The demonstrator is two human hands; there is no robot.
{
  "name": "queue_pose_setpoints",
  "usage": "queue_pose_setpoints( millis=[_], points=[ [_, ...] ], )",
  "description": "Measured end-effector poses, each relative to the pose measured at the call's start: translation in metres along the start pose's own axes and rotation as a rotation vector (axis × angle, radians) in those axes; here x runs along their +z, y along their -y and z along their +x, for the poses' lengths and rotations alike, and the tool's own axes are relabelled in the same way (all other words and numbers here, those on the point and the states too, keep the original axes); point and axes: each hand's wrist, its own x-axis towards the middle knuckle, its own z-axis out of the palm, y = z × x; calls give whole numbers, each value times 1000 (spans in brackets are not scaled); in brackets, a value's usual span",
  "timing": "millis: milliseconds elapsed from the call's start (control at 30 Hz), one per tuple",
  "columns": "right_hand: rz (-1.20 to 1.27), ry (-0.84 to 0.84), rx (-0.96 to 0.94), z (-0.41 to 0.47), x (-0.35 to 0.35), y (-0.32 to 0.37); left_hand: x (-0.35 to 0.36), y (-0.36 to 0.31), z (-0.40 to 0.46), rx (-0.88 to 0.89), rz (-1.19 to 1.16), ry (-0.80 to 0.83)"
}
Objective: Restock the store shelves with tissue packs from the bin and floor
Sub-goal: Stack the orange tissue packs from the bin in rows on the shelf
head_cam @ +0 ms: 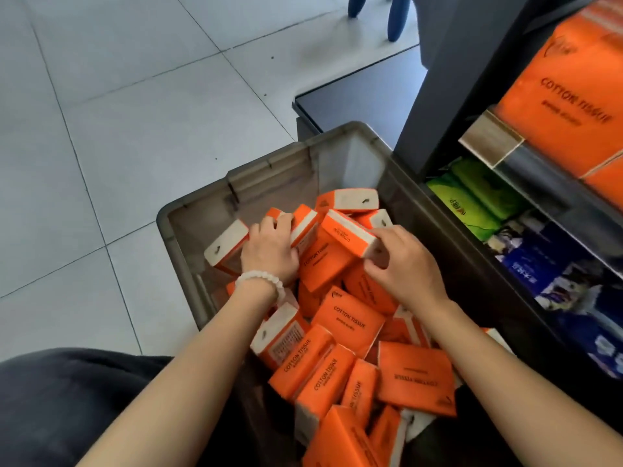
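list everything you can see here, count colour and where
bin: one, grey-brown, on the floor beside the shelves
orange packs: many, too jumbled to count, orange and white, heaped in the bin
shelves: one dark unit, right
large orange packs: at least two, upper shelf
green packs: at least two, lower shelf
blue packs: several, lower shelf, right of the green ones
floor: pale grey tiles, left and top
blue legs: two, top edge, on the floor
bracelet: one, white beads, left wrist
left hand: in the bin, grips an orange pack
right hand: in the bin, grips an orange pack
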Motion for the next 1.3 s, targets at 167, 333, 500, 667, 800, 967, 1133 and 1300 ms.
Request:
queue_pose_setpoints(
  millis=[167, 333, 500, 667, 800, 967, 1133, 1300],
  points=[
    [101, -40, 119, -11, -53, 15, -39, -21, -24, 70, -40, -48],
    [112, -150, 121, -42, -125, 34, -91, -52, -68, 208, -68, -106],
    [96, -301, 162, -91, -199, 40, -132, -106, -114, 337, -37, -173],
    [79, -421, 219, -147, -270, 26, -152, -177, -153, 509, -48, -237],
    [49, -505, 292, -191, -316, 5, -157, -237, -175, 652, -46, -230],
    [32, -606, 401, -235, -359, -35, -149, -314, -191, 817, -36, -231],
    [38, -617, 482, -260, -378, -83, -123, -372, -188, 913, -5, -220],
    [87, -656, 515, -267, -382, -128, -103, -414, -169, 967, -18, -220]
  ],
)
